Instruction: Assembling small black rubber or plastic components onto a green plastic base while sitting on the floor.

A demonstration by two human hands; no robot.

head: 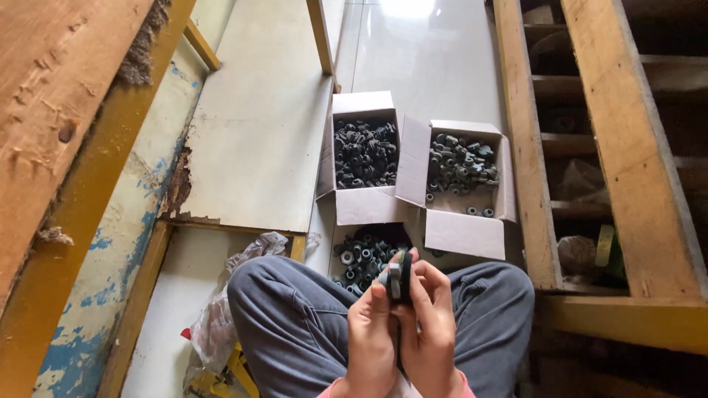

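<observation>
I sit with my knees up in grey trousers (pixel 295 317). Both hands meet in front of me on a small dark round part (pixel 399 274) with a pale grey piece on it. My left hand (pixel 371 332) pinches it from the left; my right hand (pixel 431 324) wraps it from the right with fingers curled over the top. Just beyond my hands lies a loose heap of similar dark round parts (pixel 361 254) on the floor between my knees.
Two open white cardboard boxes stand ahead: the left box (pixel 361 210) full of dark parts, the right box (pixel 464 232) partly filled with greyer ones. A wooden pallet (pixel 619 147) is on the right, wooden boards (pixel 59 110) on the left, a crumpled plastic bag (pixel 221 317) by my left knee.
</observation>
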